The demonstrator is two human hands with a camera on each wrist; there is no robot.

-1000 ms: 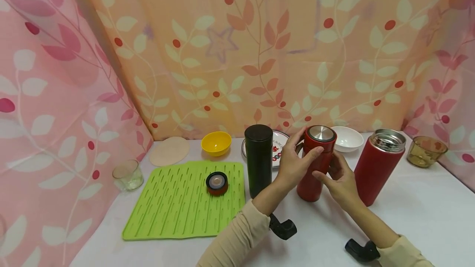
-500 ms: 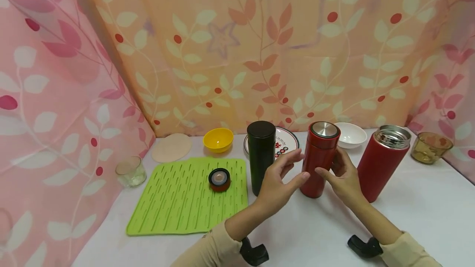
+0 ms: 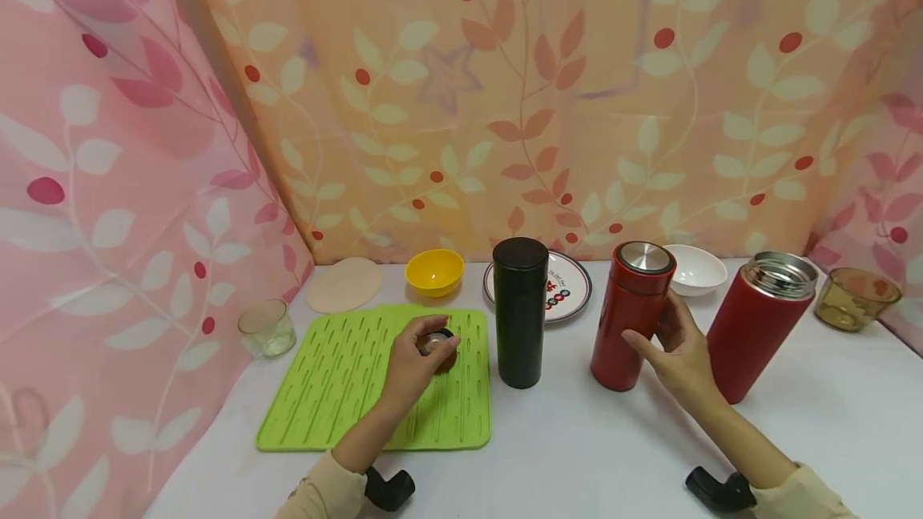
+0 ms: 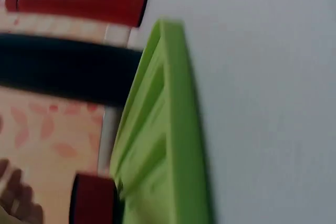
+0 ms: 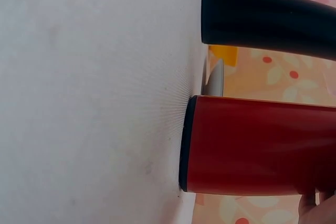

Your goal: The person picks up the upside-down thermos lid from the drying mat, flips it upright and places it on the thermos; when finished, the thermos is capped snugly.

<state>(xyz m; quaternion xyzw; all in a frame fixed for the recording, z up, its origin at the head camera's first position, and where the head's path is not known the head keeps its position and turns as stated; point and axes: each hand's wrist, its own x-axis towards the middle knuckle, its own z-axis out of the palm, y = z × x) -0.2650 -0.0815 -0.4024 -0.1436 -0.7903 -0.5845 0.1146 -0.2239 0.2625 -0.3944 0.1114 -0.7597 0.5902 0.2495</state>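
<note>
Head view, near to far: the left hand curls its grip round a small red lid lying on the green ridged mat, toward its far right part. The right hand rests relaxed against the right side of a capped red flask standing upright on the white surface, fingers apart, not clamped. A black flask stands between mat and red flask; an uncapped red flask stands right of the hand.
</note>
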